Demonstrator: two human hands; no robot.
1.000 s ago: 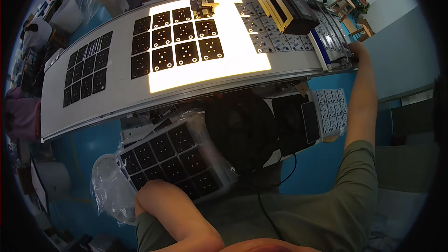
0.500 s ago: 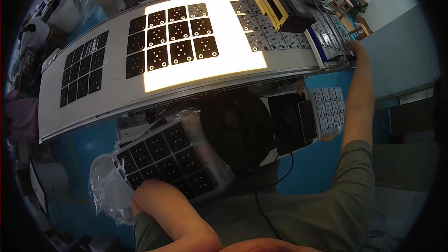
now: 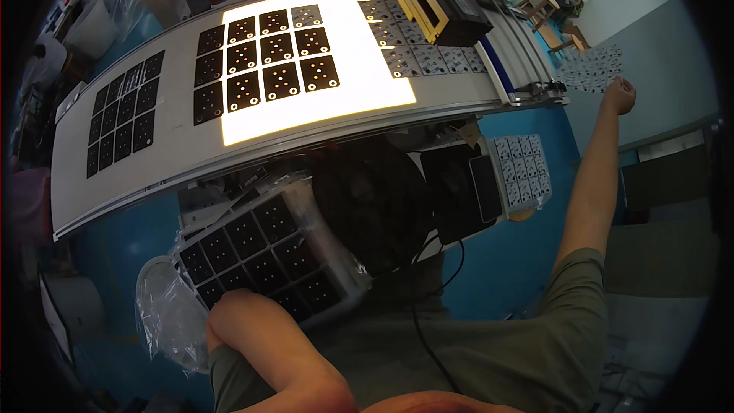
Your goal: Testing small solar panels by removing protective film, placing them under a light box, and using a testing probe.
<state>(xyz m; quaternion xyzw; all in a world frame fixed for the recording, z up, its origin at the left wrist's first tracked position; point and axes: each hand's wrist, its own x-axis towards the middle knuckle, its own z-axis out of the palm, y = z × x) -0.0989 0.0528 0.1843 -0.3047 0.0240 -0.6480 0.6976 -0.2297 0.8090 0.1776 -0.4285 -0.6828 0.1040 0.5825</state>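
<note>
At the far right, beyond the end of the conveyor, my right hand (image 3: 621, 96) is closed on the edge of a thin sheet (image 3: 590, 69) with rows of small printed patterns. The sheet hangs in the air to the left of the fingers, clear of the conveyor belt (image 3: 176, 126). Bent at the elbow, my left arm (image 3: 260, 336) lies over the lower corner of a stack of black-panelled sheets (image 3: 264, 264) in clear plastic. My left hand is outside the picture.
Black-panelled sheets (image 3: 281, 80) lie on the belt, partly under bright light. A dark machine head on a yellow-edged rail (image 3: 451, 11) spans the belt over a patterned sheet (image 3: 451, 60). Below are a phone (image 3: 484, 187), a patterned stack (image 3: 522, 172) and a cable (image 3: 417, 336).
My right hand has moved outward from the conveyor's end, and the patterned sheet now shows in it, off the belt. The view has shifted slightly; my left arm keeps its pose.
</note>
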